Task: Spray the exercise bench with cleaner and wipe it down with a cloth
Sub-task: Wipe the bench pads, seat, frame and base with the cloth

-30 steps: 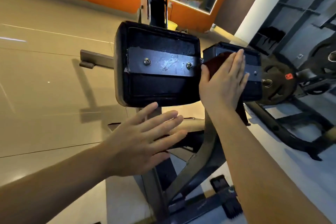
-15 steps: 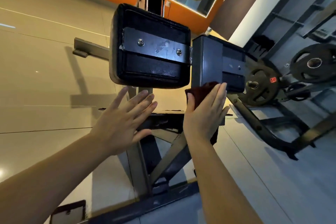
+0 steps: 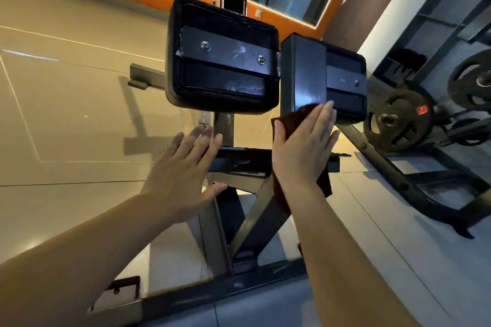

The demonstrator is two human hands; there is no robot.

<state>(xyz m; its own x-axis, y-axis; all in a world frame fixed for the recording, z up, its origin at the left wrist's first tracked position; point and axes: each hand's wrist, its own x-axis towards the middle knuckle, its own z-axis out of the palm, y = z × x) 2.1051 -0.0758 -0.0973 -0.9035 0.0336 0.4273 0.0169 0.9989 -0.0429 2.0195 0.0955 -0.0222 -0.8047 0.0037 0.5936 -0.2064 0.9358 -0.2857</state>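
Right hand [image 3: 303,148] flat, fingers straight, pressing dark cloth [image 3: 289,119] against lower edge of bench pad [image 3: 305,74]. Left hand [image 3: 183,167] open, fingers spread, holding nothing, below larger pad [image 3: 223,82].

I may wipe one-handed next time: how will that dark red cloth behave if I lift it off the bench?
Probably limp: the cloth hangs in loose folds below the right hand, which presses it flat against the bench frame. It looks light, since flat fingers alone hold it up. Likely to drop if pressure eases; the left hand hovers open, apart from it.
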